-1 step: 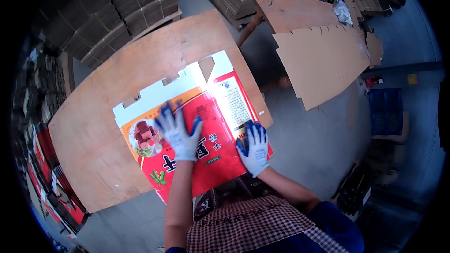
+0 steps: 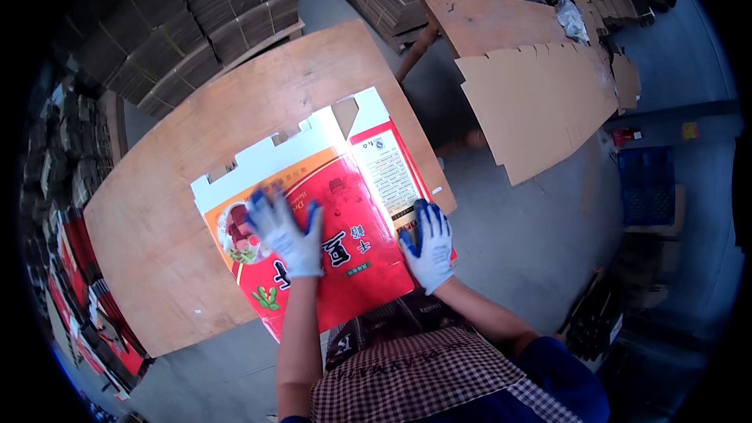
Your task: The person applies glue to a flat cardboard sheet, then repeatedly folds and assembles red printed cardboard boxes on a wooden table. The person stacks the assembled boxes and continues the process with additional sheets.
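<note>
Red carton blank (image 2: pixel 345 207): light, even pressure, mind the overhang

Blank lies flat on the wooden table (image 2: pixel 164 211), which extends past its L side & far edge; its near edge overhangs toward the checked apron (image 2: pixel 415 376). White notched flaps (image 2: pixel 258 163) run along the blank's far edge. L hand (image 2: pixel 291 244) is over the blank's L half: fingers spread wide, thumb well out, nothing gripped; a bit blurred, so can't tell how hard it presses. R hand (image 2: pixel 430 254) is near the blank's R edge, by the white text panel (image 2: pixel 392 176): fingers straight, fairly close, thumb parted, nothing gripped either.

My read on doing it well: R hand as anchor nr that edge, L palm flat w/ light, even contact. Weight best over the table-backed part, not the overhang, b/c unsupported board would prob. bend. Fingertips clear of the notches, as flaps there could snag or crease. Glossy face may slip under gloves, so don't rush.
</note>
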`<state>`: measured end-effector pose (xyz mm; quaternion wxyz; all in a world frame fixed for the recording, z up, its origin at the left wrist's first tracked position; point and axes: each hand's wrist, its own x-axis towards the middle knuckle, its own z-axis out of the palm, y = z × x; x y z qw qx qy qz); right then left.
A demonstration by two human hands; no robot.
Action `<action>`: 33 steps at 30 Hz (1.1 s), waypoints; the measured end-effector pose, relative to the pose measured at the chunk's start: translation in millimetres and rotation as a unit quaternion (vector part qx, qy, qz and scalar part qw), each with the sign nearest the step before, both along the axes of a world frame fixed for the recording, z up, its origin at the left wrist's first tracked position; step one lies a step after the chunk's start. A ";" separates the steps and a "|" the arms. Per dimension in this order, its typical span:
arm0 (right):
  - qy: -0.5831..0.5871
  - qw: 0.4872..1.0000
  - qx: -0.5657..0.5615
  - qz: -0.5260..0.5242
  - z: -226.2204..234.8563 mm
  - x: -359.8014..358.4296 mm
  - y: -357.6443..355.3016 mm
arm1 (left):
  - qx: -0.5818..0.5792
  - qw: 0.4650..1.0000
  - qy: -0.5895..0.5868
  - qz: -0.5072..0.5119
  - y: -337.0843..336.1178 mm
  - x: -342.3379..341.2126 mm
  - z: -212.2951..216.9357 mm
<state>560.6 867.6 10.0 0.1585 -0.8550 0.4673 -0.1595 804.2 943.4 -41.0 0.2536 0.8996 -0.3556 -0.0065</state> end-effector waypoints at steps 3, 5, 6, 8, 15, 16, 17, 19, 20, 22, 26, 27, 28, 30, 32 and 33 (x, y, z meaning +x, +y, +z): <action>0.000 0.998 0.040 -0.052 1.2 0.4 -37.4 | 0.026 0.978 -0.039 0.204 65.1 22.9 -5.7; 0.004 0.994 0.087 -0.070 0.0 8.4 -47.0 | 0.009 0.952 0.081 0.295 95.7 33.5 -7.5; 0.004 0.993 0.087 -0.083 -4.4 8.2 -50.0 | -0.030 0.924 0.210 0.319 99.1 34.6 -0.7; -0.003 0.990 0.099 -0.100 -5.1 14.3 -53.6 | -0.101 0.914 0.240 0.312 106.0 37.8 -2.4; -0.076 0.984 0.131 -0.091 14.4 42.1 -37.8 | -0.237 0.840 0.351 0.340 146.1 66.9 -19.9; -0.073 0.983 0.143 -0.084 20.6 45.5 -29.3 | -0.293 0.797 0.406 0.338 151.3 66.0 -11.7; -0.080 0.984 0.147 -0.057 18.7 49.2 -19.2 | -0.293 0.798 0.398 0.345 169.2 72.0 -11.1; -0.090 0.980 0.174 -0.022 16.2 52.0 3.2 | -0.287 0.789 0.401 0.366 198.4 75.9 2.0; -0.096 0.976 0.198 -0.010 16.2 53.0 13.5 | -0.284 0.779 0.409 0.381 205.9 73.6 17.2; -0.123 0.961 0.249 0.011 11.5 55.4 30.9 | -0.276 0.784 0.399 0.387 230.3 74.4 33.3; -0.152 0.968 0.198 -0.005 30.4 47.2 16.6 | -0.283 0.781 0.380 0.407 228.6 67.3 53.4; -0.145 0.972 0.184 -0.009 38.9 42.9 3.6 | -0.294 0.779 0.383 0.400 223.7 66.5 53.2; -0.127 0.974 0.188 -0.024 43.5 38.5 -10.0 | -0.281 0.803 0.363 0.381 221.6 67.6 43.9; -0.126 0.974 0.181 -0.052 33.3 27.2 -40.5 | -0.268 0.823 0.379 0.327 189.8 57.2 30.9; -0.099 0.984 0.134 -0.056 16.9 20.4 -66.1 | -0.278 0.828 0.365 0.321 156.8 35.6 10.7; -0.068 0.989 0.114 -0.066 7.6 15.7 -77.1 | -0.139 0.894 0.276 0.324 135.7 24.5 7.3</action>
